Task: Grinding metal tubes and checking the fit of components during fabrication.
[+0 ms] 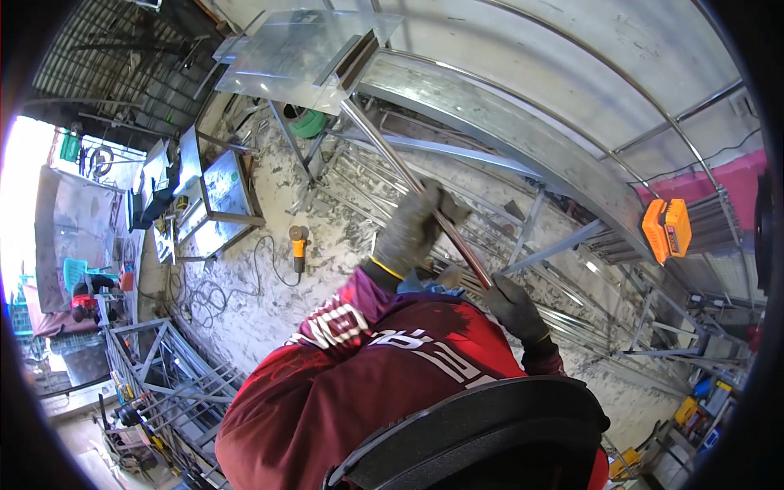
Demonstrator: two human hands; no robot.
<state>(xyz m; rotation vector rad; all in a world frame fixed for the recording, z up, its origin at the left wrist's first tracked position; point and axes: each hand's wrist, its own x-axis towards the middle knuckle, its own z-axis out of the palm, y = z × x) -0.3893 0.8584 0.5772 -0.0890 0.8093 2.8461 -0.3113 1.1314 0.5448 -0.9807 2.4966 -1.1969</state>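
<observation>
A long, shiny metal tube (384, 145) slants from the far middle down towards my body. My left hand (411, 233), in a dark grey glove, is closed round the tube partway along its length. At the near end, my right hand (519, 309) grips it, gloved the same way. The far end of the tube lies by a clear sheet (282, 61) and a dark metal channel piece (357, 59). Just beyond the tube, a long, wide metal beam (490, 122) runs across trestle legs.
Lengths of metal tubing (563, 306) lie on the floor beneath the beam. An orange angle grinder (299, 249) rests on the floor with its cord trailing left. Orange clamp-like blocks (665, 230) sit at the right. Metal frames (175, 359) are stacked at lower left, near another person (86, 300).
</observation>
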